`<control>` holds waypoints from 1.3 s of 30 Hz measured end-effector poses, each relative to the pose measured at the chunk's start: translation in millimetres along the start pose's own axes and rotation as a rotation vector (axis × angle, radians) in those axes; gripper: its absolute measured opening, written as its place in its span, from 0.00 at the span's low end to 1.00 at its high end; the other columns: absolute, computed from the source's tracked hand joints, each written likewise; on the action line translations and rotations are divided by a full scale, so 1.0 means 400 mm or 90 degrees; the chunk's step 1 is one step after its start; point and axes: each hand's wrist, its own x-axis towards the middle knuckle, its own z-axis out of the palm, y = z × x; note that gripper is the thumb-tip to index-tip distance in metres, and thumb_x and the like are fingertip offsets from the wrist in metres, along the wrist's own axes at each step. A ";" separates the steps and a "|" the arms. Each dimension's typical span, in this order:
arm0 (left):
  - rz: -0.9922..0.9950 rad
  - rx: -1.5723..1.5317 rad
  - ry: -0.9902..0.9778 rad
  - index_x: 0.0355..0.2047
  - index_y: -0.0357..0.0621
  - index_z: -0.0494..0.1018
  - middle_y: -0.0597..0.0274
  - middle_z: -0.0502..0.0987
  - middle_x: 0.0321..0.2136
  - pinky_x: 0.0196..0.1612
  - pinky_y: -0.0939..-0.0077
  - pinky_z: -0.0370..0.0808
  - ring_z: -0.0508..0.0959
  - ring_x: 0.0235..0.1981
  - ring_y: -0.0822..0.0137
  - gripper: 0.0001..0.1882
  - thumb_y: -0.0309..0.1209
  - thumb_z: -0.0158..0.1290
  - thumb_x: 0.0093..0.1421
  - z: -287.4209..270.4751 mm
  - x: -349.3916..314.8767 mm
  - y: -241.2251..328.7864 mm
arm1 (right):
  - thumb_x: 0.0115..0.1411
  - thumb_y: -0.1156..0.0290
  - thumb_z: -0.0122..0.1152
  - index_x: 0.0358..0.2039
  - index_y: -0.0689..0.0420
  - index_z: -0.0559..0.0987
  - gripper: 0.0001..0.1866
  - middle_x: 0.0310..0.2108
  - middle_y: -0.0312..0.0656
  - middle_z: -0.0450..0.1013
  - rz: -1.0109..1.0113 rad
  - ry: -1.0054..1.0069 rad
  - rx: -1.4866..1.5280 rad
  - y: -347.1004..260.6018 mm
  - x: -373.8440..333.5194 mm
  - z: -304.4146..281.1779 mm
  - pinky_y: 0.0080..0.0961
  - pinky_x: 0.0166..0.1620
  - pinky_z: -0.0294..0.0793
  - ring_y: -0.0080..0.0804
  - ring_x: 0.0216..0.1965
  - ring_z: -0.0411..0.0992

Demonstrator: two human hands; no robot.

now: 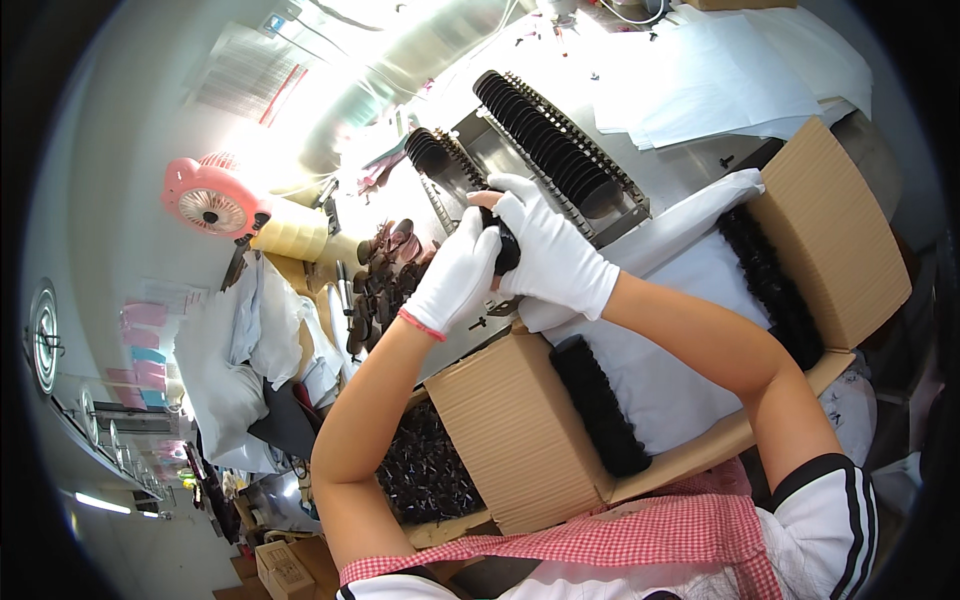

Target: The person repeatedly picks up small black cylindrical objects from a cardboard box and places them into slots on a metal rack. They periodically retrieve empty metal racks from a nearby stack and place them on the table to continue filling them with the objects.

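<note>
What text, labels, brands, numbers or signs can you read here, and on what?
None legible.
Wall sheet with a red line: print too blurred to read.
Pink and blue notes on the wall: any writing too small.
Small carton at lower left: marks too small.
Large open carton: no print seen on its visible flaps.

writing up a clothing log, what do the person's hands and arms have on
Both the left hand and right hand wear white gloves, the left with a reddish cuff edge. The forearms are bare. The right sleeve is short and white, with black stripes and a black hem.
</note>
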 end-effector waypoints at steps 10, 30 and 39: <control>-0.034 0.430 0.212 0.65 0.36 0.59 0.39 0.63 0.61 0.66 0.58 0.59 0.62 0.64 0.48 0.46 0.46 0.64 0.52 -0.174 0.285 -0.191 | 0.45 0.71 0.70 0.44 0.52 0.76 0.23 0.43 0.39 0.72 -0.026 -0.145 -0.048 0.102 -0.014 -0.045 0.31 0.50 0.77 0.38 0.48 0.73; -0.083 0.545 0.153 0.56 0.42 0.69 0.44 0.67 0.58 0.62 0.50 0.60 0.66 0.59 0.46 0.27 0.31 0.54 0.54 -0.113 0.463 -0.184 | 0.47 0.70 0.71 0.47 0.52 0.77 0.24 0.48 0.39 0.75 -0.081 -0.135 -0.044 0.121 -0.018 -0.043 0.31 0.50 0.78 0.39 0.47 0.76; 0.029 -0.243 0.079 0.39 0.36 0.69 0.46 0.73 0.30 0.35 0.61 0.73 0.74 0.29 0.52 0.11 0.33 0.48 0.65 0.018 0.076 -0.041 | 0.43 0.67 0.78 0.55 0.54 0.69 0.38 0.64 0.52 0.59 0.002 0.064 -0.025 -0.010 -0.073 -0.039 0.36 0.58 0.71 0.52 0.60 0.66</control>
